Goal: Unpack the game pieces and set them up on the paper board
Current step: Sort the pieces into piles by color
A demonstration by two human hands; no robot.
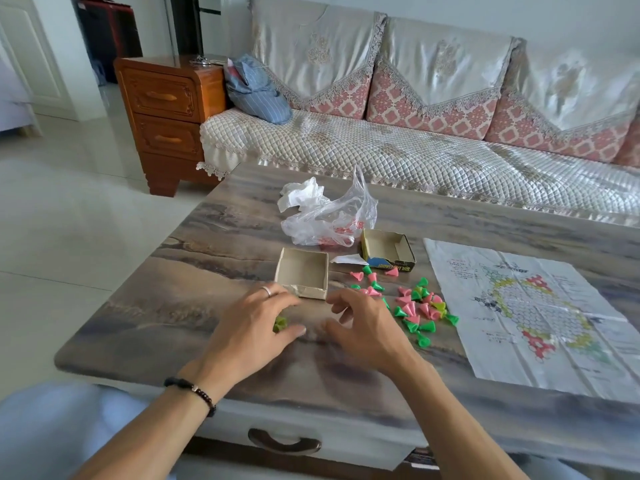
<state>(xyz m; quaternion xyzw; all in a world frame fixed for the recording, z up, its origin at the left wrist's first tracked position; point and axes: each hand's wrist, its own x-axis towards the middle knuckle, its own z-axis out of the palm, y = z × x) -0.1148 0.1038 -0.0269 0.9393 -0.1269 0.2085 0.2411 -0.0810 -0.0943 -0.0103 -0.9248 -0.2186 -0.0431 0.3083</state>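
Loose pieces are being risked at the near edge while the board is being left bare.

On the grey marbled surface, the creased white paper board printed with a honeycomb star is lying flat to the right, and it could be dragged or wrinkled if the hands are swept across it. The scattered pink, green and yellow cone-shaped plastic pieces are being left tipped on their sides between the open beige cardboard box tray and the board; being light, they are likely to be knocked and rolled off. The left hand is being curled around a few green pieces. The right hand is being held loosely spread, with nothing pinched.
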